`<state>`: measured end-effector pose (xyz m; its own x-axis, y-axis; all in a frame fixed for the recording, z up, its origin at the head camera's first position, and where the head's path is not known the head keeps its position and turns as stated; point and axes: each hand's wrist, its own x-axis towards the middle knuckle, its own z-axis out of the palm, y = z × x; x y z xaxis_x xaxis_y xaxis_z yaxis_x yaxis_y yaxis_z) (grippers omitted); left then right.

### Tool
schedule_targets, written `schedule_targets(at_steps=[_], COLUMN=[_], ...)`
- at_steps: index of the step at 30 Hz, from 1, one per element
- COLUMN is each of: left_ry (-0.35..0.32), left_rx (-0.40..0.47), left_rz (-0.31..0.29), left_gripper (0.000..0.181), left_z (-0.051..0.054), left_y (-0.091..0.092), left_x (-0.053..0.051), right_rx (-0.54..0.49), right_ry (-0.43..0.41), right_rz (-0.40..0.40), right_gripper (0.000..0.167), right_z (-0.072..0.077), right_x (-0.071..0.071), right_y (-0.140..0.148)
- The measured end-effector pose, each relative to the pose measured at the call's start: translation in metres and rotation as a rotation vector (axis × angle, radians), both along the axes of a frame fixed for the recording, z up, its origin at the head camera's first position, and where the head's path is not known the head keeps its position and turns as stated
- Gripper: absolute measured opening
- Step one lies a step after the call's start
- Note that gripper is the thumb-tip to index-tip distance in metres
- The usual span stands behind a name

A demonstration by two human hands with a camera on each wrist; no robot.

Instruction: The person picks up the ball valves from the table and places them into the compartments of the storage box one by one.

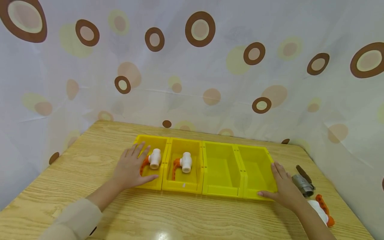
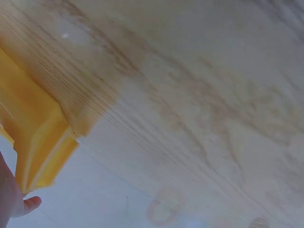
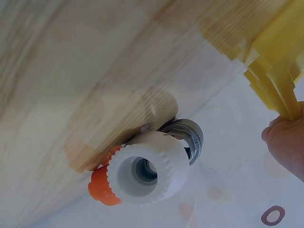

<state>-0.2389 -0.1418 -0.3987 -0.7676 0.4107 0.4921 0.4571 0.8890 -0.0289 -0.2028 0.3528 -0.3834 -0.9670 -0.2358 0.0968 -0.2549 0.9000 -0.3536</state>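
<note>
A row of yellow bins (image 1: 222, 166) stands on the wooden table. My left hand (image 1: 132, 168) lies over the left end of the row, fingers spread and fairly straight, thumb near the front rim. At the other end, my right hand (image 1: 283, 185) rests along the outer wall with extended fingers and its thumb at the front edge. The leftmost bin holds a white ball valve (image 1: 155, 159) with an orange handle, partly behind my left fingers. Beside it, the second bin holds a similar ball valve (image 1: 186, 162). The two bins on the right contain nothing visible.
Right of the row lie a grey metal pipe fitting (image 1: 303, 185) with a dark lever and a larger white valve (image 3: 142, 171) with an orange handle, close to my right forearm. A patterned cloth (image 1: 192, 76) hangs behind the wooden table (image 1: 144, 213).
</note>
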Motion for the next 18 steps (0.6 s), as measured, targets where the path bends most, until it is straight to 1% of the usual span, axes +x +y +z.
schedule_targets(at_steps=[6,11,18], left_ry=[-0.005,-0.012,-0.01], left_rx=[-0.026,-0.021,-0.021], left_rz=[0.012,0.021,0.003], left_gripper=[0.098,0.097,0.093], left_z=[-0.003,-0.006,-0.009], left_y=[-0.01,-0.016,-0.019], left_x=[0.002,0.002,0.003], right_rx=[0.001,0.006,0.003], right_ry=[-0.001,-0.004,-0.013], right_rz=[-0.002,-0.004,-0.003], right_gripper=[0.117,0.117,0.117], right_z=[0.001,0.001,0.002], right_x=[-0.001,-0.001,-0.001], right_y=[-0.001,-0.001,0.0])
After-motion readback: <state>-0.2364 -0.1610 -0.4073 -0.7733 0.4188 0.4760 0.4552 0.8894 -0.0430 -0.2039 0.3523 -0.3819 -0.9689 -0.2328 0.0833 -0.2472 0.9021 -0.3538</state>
